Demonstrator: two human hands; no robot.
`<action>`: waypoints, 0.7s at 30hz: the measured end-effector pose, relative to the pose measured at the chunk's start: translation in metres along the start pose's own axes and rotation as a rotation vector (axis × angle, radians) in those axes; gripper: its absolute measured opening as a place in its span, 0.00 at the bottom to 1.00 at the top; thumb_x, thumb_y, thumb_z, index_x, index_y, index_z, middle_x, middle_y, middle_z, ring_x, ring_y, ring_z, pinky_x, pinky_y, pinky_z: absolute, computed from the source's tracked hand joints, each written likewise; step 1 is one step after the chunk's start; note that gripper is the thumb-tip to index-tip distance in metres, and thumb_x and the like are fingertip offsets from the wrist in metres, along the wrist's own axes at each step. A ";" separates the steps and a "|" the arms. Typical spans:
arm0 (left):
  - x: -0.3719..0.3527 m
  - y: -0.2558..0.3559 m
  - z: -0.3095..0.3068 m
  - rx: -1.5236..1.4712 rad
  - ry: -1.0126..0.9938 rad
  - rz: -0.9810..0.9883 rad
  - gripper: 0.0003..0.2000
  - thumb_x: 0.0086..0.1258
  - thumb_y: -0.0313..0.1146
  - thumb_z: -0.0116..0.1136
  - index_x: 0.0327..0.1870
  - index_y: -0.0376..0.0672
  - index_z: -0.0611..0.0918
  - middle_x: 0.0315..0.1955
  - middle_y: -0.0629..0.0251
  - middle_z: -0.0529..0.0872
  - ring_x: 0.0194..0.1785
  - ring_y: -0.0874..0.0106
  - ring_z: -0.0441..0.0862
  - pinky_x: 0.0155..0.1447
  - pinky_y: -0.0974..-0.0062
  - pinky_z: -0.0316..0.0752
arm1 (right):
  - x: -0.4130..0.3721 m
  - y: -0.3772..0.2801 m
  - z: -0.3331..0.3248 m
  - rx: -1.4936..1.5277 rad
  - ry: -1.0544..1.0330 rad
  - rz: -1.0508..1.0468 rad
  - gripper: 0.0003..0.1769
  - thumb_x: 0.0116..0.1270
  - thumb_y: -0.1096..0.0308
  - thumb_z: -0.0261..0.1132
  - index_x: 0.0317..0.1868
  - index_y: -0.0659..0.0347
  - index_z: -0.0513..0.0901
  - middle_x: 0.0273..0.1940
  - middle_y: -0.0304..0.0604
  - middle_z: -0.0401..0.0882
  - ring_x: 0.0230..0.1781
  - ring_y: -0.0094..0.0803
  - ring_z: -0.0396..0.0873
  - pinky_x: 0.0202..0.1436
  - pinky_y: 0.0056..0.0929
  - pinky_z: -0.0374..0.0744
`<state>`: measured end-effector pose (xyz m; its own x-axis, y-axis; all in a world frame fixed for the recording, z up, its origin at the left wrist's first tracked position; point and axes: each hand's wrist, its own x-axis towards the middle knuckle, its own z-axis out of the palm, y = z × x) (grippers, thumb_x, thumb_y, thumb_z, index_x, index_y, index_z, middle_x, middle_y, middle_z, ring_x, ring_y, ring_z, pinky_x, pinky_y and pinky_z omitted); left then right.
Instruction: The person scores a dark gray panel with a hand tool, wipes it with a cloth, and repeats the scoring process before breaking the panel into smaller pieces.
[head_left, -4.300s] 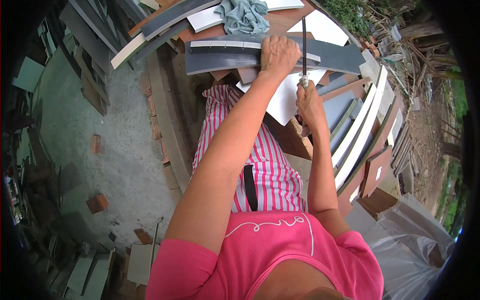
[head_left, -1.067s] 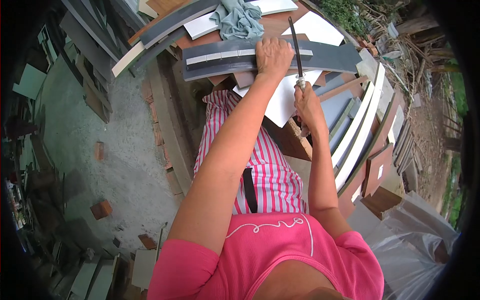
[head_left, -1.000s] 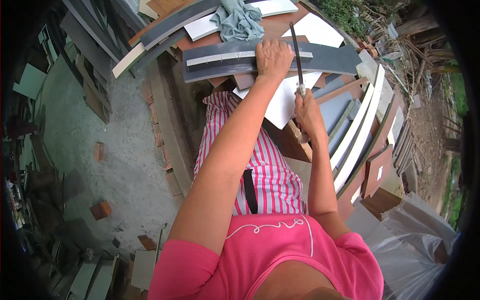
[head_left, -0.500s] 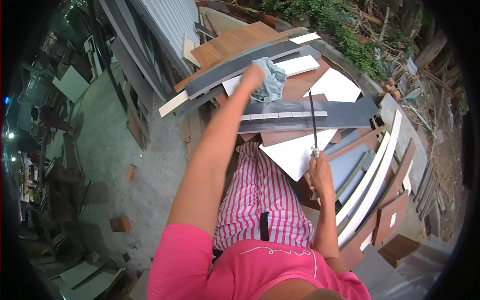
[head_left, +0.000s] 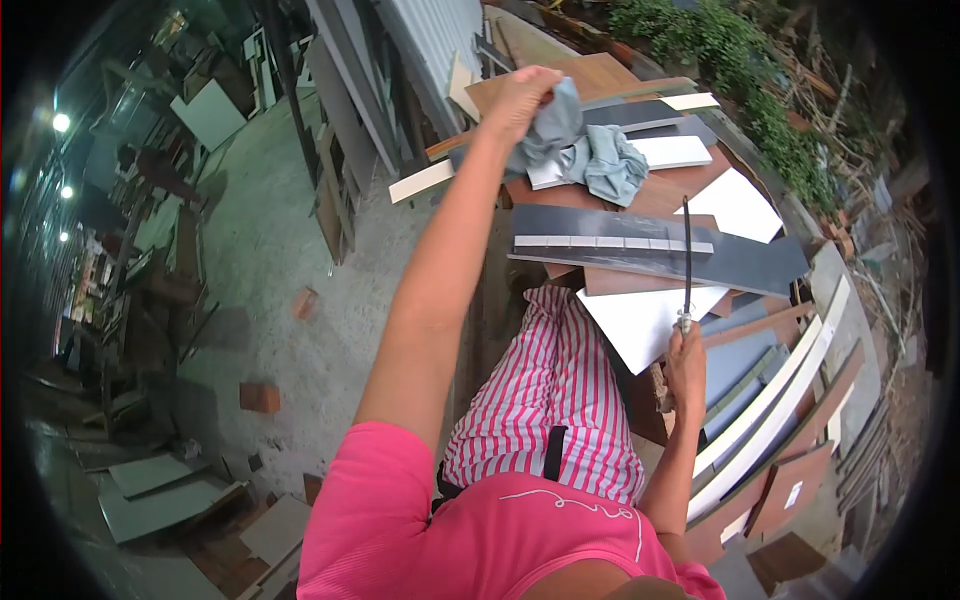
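My left hand (head_left: 522,100) pinches one end of a grey-blue cloth (head_left: 612,165), lifting that part while the rest lies crumpled over the stacked boards. A long, thin, dark tool with a pale-bound grip (head_left: 687,255) is in my right hand (head_left: 686,368), pointing away from me across the pile. Beneath its tip lies a dark grey board (head_left: 755,255) bearing a pale strip (head_left: 610,243) divided into short segments. A white panel (head_left: 640,325) sticks out from under that board, toward my legs.
Brown, white and grey panels pile up in front of me. Long white strips (head_left: 775,385) lean to the right. Tall boards and a corrugated sheet (head_left: 435,45) stand at the far left. A brick (head_left: 260,397) lies on the concrete floor (head_left: 340,340). A person (head_left: 150,170) is in the background.
My left hand has raised one end of the cloth up and away from the pile, so the cloth is more spread out. My right hand keeps its grip on the thin tool.
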<state>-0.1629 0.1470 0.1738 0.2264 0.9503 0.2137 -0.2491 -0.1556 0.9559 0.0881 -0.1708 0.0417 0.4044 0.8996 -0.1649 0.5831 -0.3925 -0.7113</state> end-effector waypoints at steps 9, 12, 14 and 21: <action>0.017 -0.087 0.016 1.711 0.130 -0.356 0.20 0.69 0.37 0.54 0.62 0.45 0.77 0.59 0.51 0.76 0.66 0.56 0.68 0.64 0.42 0.62 | 0.003 0.013 0.002 -0.031 0.009 0.009 0.14 0.76 0.61 0.49 0.51 0.63 0.69 0.29 0.61 0.77 0.26 0.51 0.79 0.31 0.45 0.74; 0.023 -0.094 0.049 1.674 -0.099 -0.046 0.18 0.68 0.40 0.54 0.58 0.50 0.80 0.59 0.53 0.76 0.67 0.56 0.66 0.62 0.38 0.61 | -0.005 -0.002 -0.005 0.031 -0.030 0.077 0.17 0.76 0.62 0.49 0.57 0.62 0.70 0.31 0.64 0.77 0.32 0.58 0.79 0.36 0.48 0.74; 0.026 -0.128 0.068 1.674 -0.106 0.068 0.16 0.70 0.41 0.50 0.55 0.52 0.83 0.59 0.54 0.78 0.66 0.54 0.69 0.64 0.33 0.57 | -0.009 -0.013 -0.007 0.045 -0.073 0.153 0.18 0.75 0.64 0.50 0.60 0.64 0.69 0.31 0.58 0.78 0.29 0.42 0.76 0.35 0.41 0.74; 0.076 -0.114 0.116 0.696 0.229 0.326 0.21 0.50 0.23 0.62 0.49 0.42 0.77 0.51 0.40 0.71 0.55 0.41 0.72 0.59 0.53 0.71 | 0.005 0.013 -0.007 0.072 -0.179 0.129 0.19 0.77 0.63 0.48 0.61 0.66 0.66 0.41 0.53 0.77 0.36 0.37 0.73 0.38 0.35 0.74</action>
<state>-0.0084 0.2055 0.1046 0.0259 0.8482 0.5290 0.3923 -0.4954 0.7750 0.1028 -0.1722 0.0364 0.3369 0.8650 -0.3718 0.4806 -0.4975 -0.7221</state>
